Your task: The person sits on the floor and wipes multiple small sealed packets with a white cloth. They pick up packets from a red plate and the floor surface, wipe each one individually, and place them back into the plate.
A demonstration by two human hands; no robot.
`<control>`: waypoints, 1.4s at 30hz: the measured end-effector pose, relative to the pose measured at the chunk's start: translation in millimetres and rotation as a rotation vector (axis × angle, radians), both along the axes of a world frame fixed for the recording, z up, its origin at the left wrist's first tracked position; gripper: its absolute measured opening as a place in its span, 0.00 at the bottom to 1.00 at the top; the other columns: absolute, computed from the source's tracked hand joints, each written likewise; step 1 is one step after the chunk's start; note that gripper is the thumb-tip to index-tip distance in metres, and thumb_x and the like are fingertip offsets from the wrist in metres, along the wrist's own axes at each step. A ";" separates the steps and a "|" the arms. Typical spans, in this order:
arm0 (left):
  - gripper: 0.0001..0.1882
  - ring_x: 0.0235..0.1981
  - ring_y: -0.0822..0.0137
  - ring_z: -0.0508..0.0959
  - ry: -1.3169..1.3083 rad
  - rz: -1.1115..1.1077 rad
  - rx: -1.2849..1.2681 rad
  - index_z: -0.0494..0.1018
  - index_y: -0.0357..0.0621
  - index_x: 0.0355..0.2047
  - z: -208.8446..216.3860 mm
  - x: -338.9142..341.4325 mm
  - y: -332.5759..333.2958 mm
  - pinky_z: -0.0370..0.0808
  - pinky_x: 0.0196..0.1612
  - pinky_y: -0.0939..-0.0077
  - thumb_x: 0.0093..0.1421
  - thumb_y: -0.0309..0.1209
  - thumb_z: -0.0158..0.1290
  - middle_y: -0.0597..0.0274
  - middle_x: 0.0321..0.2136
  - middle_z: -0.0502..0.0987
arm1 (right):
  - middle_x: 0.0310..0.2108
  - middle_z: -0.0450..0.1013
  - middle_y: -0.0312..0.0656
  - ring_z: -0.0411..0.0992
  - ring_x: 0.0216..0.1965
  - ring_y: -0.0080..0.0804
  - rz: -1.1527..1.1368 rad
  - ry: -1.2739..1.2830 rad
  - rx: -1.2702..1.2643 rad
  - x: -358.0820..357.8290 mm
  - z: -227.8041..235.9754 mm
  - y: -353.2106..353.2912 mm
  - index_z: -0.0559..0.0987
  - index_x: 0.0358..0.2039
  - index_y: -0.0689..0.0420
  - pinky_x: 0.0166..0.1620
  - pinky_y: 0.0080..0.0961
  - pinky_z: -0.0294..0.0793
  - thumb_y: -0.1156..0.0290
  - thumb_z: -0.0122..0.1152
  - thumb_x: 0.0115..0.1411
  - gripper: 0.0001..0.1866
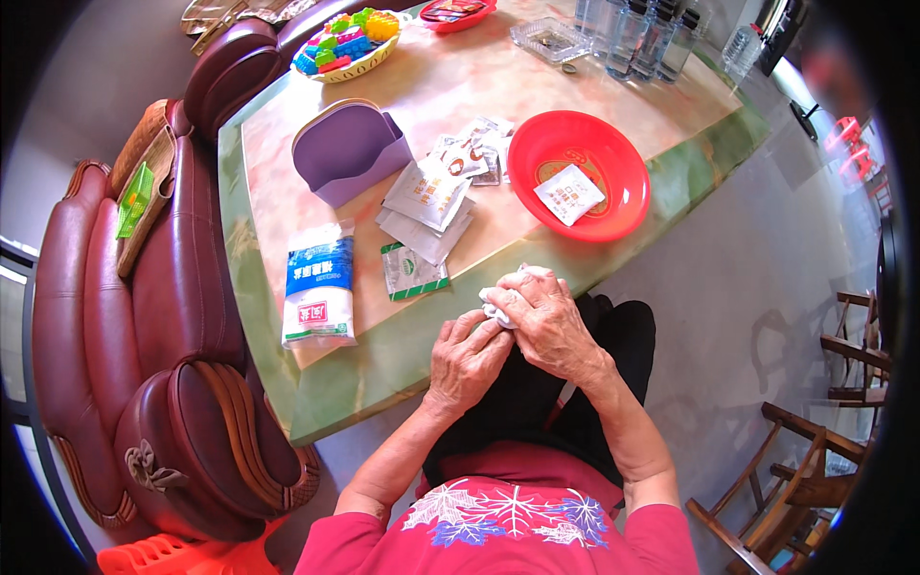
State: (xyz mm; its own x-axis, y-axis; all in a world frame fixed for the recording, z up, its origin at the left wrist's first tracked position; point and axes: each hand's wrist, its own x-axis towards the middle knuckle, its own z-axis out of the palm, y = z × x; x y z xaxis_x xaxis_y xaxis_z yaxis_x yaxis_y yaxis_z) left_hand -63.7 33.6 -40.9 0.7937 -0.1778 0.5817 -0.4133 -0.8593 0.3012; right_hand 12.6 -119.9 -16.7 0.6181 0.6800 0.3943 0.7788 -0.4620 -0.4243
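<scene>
My left hand (470, 362) and my right hand (551, 326) meet just beyond the table's front edge, above my lap. Between them is a small crumpled white cloth or tissue (494, 312), pinched by the fingers of both; the fingers hide part of it. Just past the hands, a red plastic bowl (628, 182) stands on the table with one white sachet (569, 195) inside. Left of the bowl lie several white sachets (428, 195), overlapping in a loose pile. A green and white sachet (414, 271) lies nearest my left hand, and a blue and white plastic bag (319, 292) is farther left.
A purple open container (345, 158) stands behind the bag on the marbled table (383, 369). Farther back are a basket of coloured toy bricks (347, 72), a red dish (458, 24), a clear tray (551, 46) and several clear bottles (652, 43). A maroon sofa (182, 249) borders the left.
</scene>
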 end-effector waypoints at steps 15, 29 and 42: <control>0.11 0.45 0.63 0.77 -0.019 -0.016 -0.032 0.77 0.47 0.34 7.3 2.7 -2.5 0.72 0.44 0.66 0.49 0.27 0.62 0.68 0.38 0.77 | 0.47 0.72 0.48 0.66 0.51 0.48 -0.191 -0.147 0.159 0.7 5.5 -11.0 0.75 0.51 0.64 0.57 0.41 0.65 0.80 0.59 0.47 0.26; 0.11 0.44 0.63 0.78 0.009 0.007 -0.061 0.78 0.48 0.32 5.4 2.7 -5.8 0.73 0.45 0.67 0.47 0.25 0.65 0.68 0.37 0.80 | 0.52 0.72 0.43 0.66 0.51 0.45 -0.307 -0.168 0.114 0.6 -20.3 -28.4 0.77 0.50 0.61 0.56 0.37 0.67 0.78 0.62 0.50 0.24; 0.09 0.45 0.57 0.79 0.003 -0.008 -0.120 0.76 0.44 0.31 12.9 5.6 -7.4 0.73 0.48 0.66 0.49 0.21 0.63 0.63 0.39 0.81 | 0.49 0.67 0.47 0.66 0.49 0.49 -0.669 -0.095 0.331 -5.1 -77.2 -77.9 0.74 0.48 0.60 0.51 0.41 0.71 0.85 0.67 0.43 0.28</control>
State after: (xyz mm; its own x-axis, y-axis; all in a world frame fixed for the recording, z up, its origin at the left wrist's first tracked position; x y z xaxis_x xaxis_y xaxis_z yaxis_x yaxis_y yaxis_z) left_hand -58.1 26.1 -28.0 0.7946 -0.1136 0.5964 -0.4186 -0.8139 0.4028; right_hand 7.5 -197.9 -93.9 0.8108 0.0078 0.5852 0.4168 -0.7096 -0.5680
